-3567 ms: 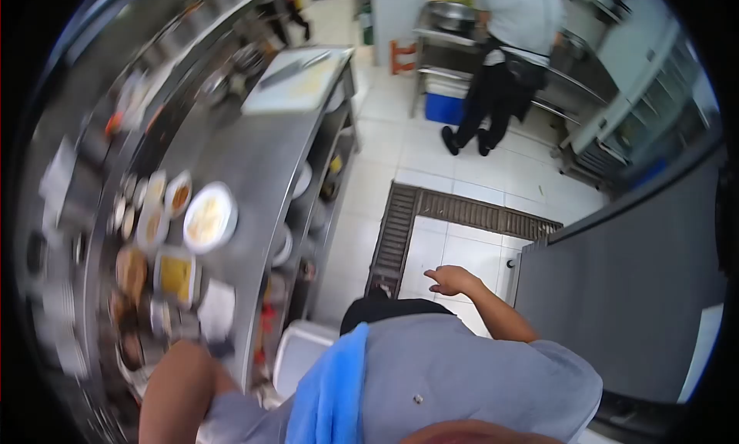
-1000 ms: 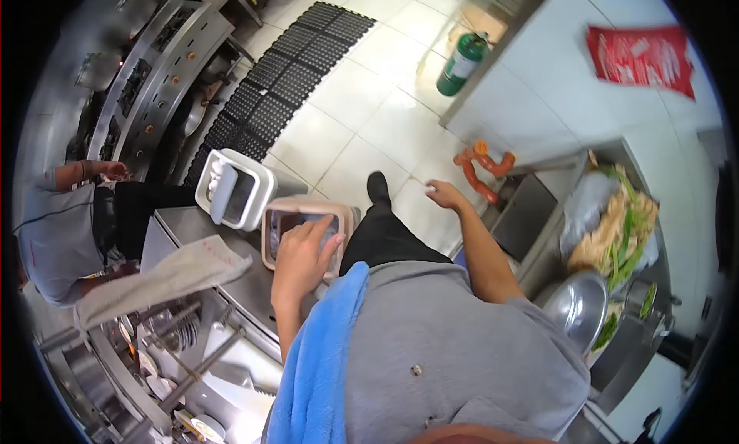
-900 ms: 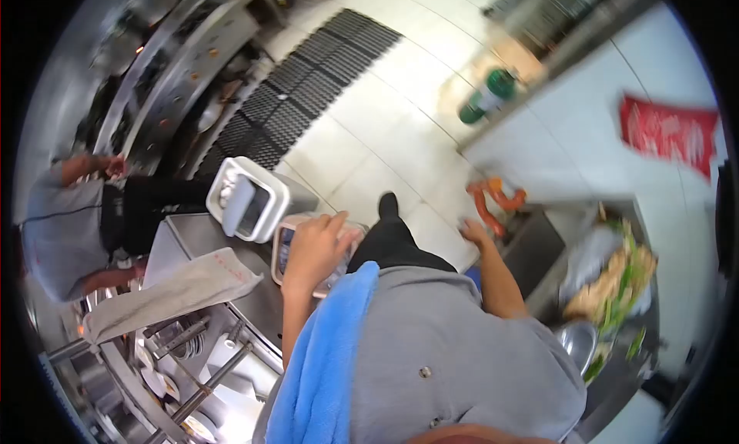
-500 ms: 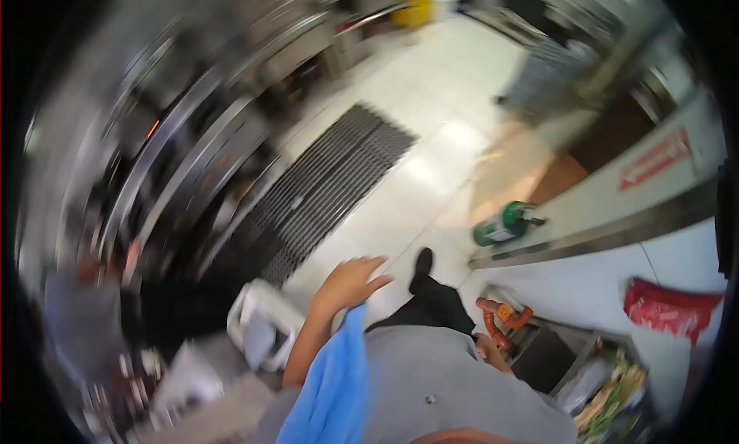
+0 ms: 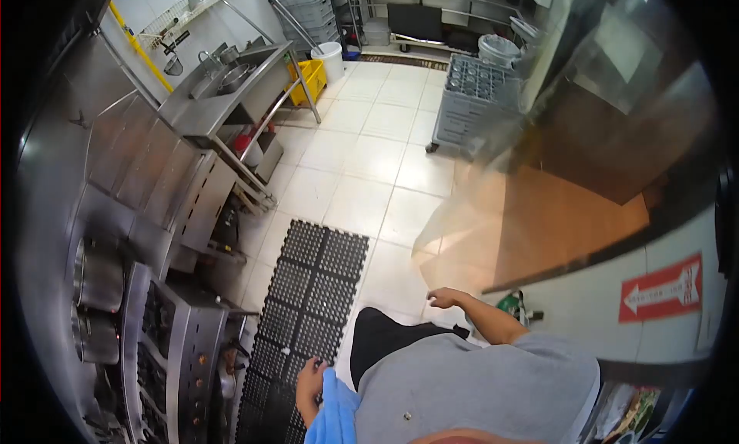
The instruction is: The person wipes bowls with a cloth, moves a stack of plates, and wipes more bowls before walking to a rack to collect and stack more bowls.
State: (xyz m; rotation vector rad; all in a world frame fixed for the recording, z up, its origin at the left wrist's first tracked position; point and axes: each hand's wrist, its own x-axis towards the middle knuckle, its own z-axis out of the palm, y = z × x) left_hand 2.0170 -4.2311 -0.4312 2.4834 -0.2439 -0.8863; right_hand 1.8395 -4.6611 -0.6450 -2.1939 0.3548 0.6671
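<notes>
My left hand (image 5: 310, 378) hangs low beside my body, its fingers loosely bent and apart, with nothing visible in them. A blue cloth (image 5: 337, 409) hangs next to that wrist, against my grey shirt (image 5: 462, 382); its upper end is out of view. My right hand (image 5: 446, 297) is out in front of my body, fingers partly extended and holding nothing I can see. Beyond the right forearm, close to the wall, a green cylinder (image 5: 509, 304) is partly hidden by the arm.
A black rubber mat (image 5: 308, 290) lies on the white tiled floor (image 5: 362, 148). On the left are a stove (image 5: 158, 321), pots (image 5: 98, 278) and a steel sink (image 5: 235, 78). To the right, a clear plastic curtain (image 5: 477, 221) hangs by a doorway; a wheeled glass rack (image 5: 473, 105) stands beyond.
My view has moved forward and swung. My right hand has come up and outward, while my left hand has dropped lower. The person on the left and the red bag have left view.
</notes>
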